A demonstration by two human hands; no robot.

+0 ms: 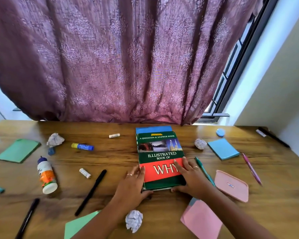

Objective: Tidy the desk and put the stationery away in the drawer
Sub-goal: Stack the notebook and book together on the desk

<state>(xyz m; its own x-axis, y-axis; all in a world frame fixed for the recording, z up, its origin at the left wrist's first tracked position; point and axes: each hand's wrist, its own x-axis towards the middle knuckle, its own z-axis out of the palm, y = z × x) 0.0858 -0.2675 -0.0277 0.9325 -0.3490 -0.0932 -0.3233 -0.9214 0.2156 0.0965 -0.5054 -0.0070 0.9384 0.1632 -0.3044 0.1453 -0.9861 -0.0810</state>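
I see both hands on book point(160, 157), mid-desk point(121, 200) near curtain. Left hand point(132, 185) grasps near-left corner, thumb under edge; right hand point(188, 176) clasps near-right corner, fingers flat over cover. Book lies on blue folder point(153, 129) (only far strip shows). Stationery scattered: glue stick point(82, 146), glue bottle point(47, 175), black pen point(91, 192) left; green pen point(204, 170), pink pen point(251, 168), pink case point(231, 185), blue notepad point(223, 148) right. Paper ball point(134, 220) between my forearms. No drawer visible from here.
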